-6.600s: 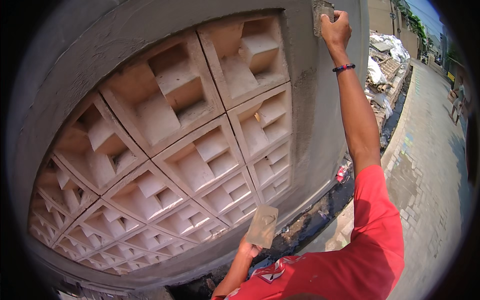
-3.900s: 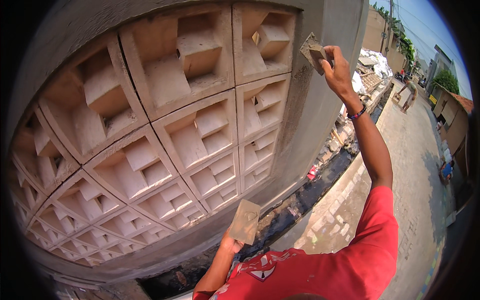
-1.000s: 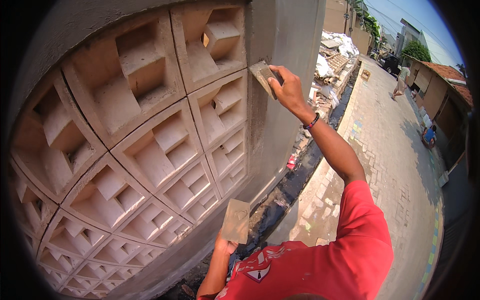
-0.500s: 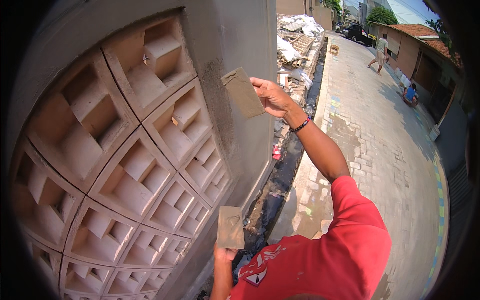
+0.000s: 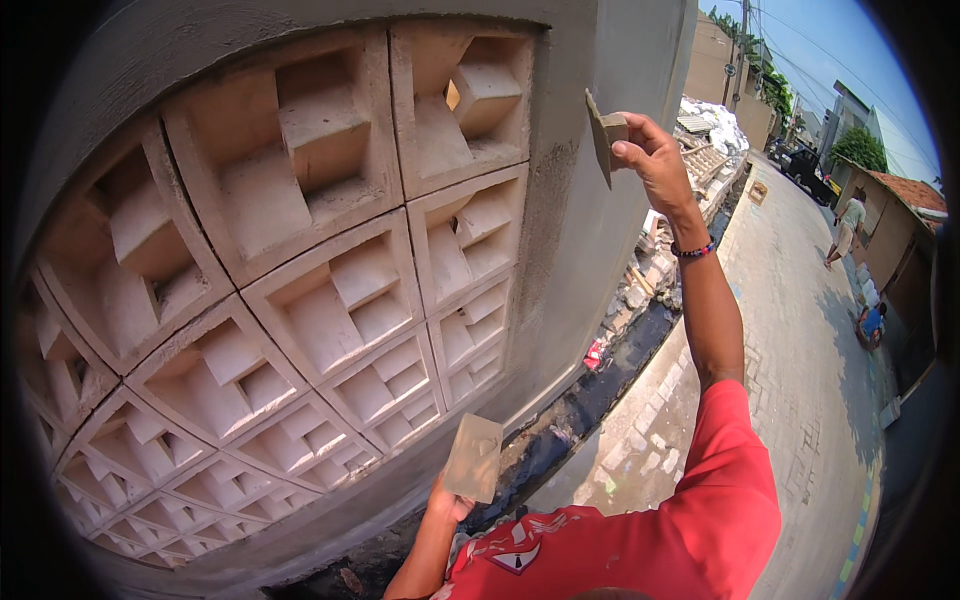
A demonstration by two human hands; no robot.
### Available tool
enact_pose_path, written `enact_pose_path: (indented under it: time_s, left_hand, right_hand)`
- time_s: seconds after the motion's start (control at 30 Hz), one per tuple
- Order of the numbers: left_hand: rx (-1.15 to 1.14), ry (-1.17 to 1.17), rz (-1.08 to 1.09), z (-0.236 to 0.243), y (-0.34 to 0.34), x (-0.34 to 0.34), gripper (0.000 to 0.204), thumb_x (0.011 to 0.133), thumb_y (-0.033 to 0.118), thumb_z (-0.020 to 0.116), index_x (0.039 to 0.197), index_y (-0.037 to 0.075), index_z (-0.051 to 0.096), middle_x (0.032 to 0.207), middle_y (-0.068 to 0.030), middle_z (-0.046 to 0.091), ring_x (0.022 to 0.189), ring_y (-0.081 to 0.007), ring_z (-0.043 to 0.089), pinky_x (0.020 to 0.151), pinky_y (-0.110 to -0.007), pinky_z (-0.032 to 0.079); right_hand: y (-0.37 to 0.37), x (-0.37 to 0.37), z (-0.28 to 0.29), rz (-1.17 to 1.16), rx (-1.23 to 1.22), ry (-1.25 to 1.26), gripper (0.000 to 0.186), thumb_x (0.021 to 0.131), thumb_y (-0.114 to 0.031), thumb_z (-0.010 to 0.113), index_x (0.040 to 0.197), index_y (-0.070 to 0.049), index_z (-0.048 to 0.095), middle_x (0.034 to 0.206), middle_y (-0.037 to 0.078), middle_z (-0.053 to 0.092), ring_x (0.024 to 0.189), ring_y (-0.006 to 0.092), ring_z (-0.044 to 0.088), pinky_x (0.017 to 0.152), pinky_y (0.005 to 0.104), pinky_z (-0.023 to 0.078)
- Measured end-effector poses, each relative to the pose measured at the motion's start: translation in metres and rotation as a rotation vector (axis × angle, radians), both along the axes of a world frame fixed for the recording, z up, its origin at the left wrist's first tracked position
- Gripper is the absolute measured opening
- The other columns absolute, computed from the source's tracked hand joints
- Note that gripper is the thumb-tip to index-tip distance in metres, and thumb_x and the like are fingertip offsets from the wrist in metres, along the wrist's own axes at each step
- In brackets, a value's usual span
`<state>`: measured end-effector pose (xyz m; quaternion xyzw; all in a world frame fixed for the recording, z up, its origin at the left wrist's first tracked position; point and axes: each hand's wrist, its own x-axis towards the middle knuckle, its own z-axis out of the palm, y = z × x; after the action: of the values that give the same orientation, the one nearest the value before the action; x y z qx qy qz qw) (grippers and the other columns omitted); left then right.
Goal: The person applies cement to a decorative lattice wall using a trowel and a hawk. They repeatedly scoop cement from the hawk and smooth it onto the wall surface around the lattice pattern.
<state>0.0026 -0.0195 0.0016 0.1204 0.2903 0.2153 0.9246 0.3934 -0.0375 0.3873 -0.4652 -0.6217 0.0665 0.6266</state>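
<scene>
My right hand (image 5: pixel 655 165) is raised by the grey plastered wall (image 5: pixel 630 60) and closed on a thin rectangular plastering float (image 5: pixel 602 135). The float is turned nearly edge-on, with its flat face toward the wall; whether it touches cannot be made out. Low down near the wall's foot, my left hand (image 5: pixel 452 502) grips a small flat rectangular board (image 5: pixel 474 458), smeared with grey-brown mortar. A darker, rough strip of mortar (image 5: pixel 545 210) runs down the wall beside pale ventilation blocks (image 5: pixel 335 300) with recessed openings.
A narrow drain channel (image 5: pixel 560 440) with dark water runs along the wall's foot. Rubble and white sacks (image 5: pixel 712 125) are heaped beyond it. On the right, a paved lane (image 5: pixel 790 330) holds a walking person (image 5: pixel 850 225), a seated person (image 5: pixel 872 325) and a dark vehicle (image 5: pixel 803 168).
My view has swung so the blocks sit further right. My right hand has gone up, and its float has turned from face-on to edge-on. The board in my left hand is tilted slightly.
</scene>
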Motion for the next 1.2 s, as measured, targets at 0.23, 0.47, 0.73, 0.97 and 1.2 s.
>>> enact_pose_path:
  time_s: [0.23,0.47,0.73,0.97,1.2]
  left_hand:
    - [0.021,0.012,0.076,-0.015,-0.004,0.006,0.034,0.089,0.024,0.053,0.116,0.004,0.055,0.107,-0.0123,0.063,0.092,-0.0267,0.065,0.075,-0.039,0.056]
    - [-0.003,-0.026,0.087,-0.022,-0.004,0.009,0.033,0.089,0.022,0.056,0.118,0.005,0.053,0.109,-0.0106,0.063,0.093,-0.0246,0.064,0.077,-0.038,0.056]
    - [-0.01,-0.022,0.098,-0.033,0.001,0.005,0.034,0.089,0.023,0.056,0.119,0.007,0.053,0.109,-0.011,0.062,0.092,-0.0249,0.064,0.075,-0.038,0.056]
    - [0.029,-0.039,0.092,-0.015,0.001,0.016,0.034,0.087,0.022,0.058,0.115,0.004,0.055,0.106,-0.0122,0.063,0.093,-0.0261,0.064,0.078,-0.039,0.055]
    - [0.002,-0.037,0.096,-0.022,0.005,0.012,0.034,0.087,0.02,0.057,0.116,0.003,0.054,0.108,-0.0122,0.063,0.093,-0.026,0.064,0.079,-0.038,0.054]
  right_hand:
    - [0.039,0.014,0.064,-0.641,0.34,-0.76,0.033,0.077,-0.005,0.066,0.109,-0.012,0.062,0.097,0.004,0.063,0.091,0.0201,0.057,0.081,0.0325,0.045]
    - [0.06,0.028,0.079,-0.58,0.417,-0.834,0.036,0.076,0.0,0.065,0.108,-0.014,0.063,0.095,0.005,0.061,0.093,0.0225,0.055,0.082,0.0334,0.045]
    - [0.07,0.038,0.09,-0.561,0.481,-0.857,0.036,0.076,0.0,0.064,0.109,-0.014,0.063,0.096,0.006,0.061,0.093,0.0241,0.055,0.081,0.0338,0.045]
    - [0.06,0.058,0.087,-0.729,0.389,-0.957,0.033,0.079,-0.001,0.063,0.11,-0.011,0.062,0.1,0.008,0.061,0.094,0.024,0.057,0.082,0.0318,0.046]
    - [0.045,0.04,0.07,-0.815,0.446,-0.764,0.031,0.08,-0.006,0.062,0.11,-0.005,0.061,0.1,0.01,0.063,0.088,0.0198,0.061,0.08,0.0301,0.048]
